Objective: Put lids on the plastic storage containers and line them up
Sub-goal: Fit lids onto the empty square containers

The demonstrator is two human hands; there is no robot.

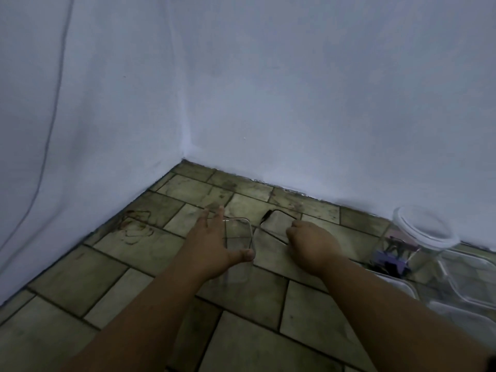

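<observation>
A clear rectangular plastic container (239,234) stands on the tiled floor near the wall corner. My left hand (212,245) spans its left side, fingers on the far edge and thumb on the near corner. Just to its right, a clear lid with a dark rim (276,224) is tilted over the floor. My right hand (311,244) is closed in a fist on the lid's right edge. Lid and container lie side by side with a small gap between them.
At the right edge stand a round clear jar with a white rim (426,229), purple and dark items (389,260) beside it, and several clear containers (469,280). White walls (295,116) meet behind. A thin cable (45,146) hangs on the left wall.
</observation>
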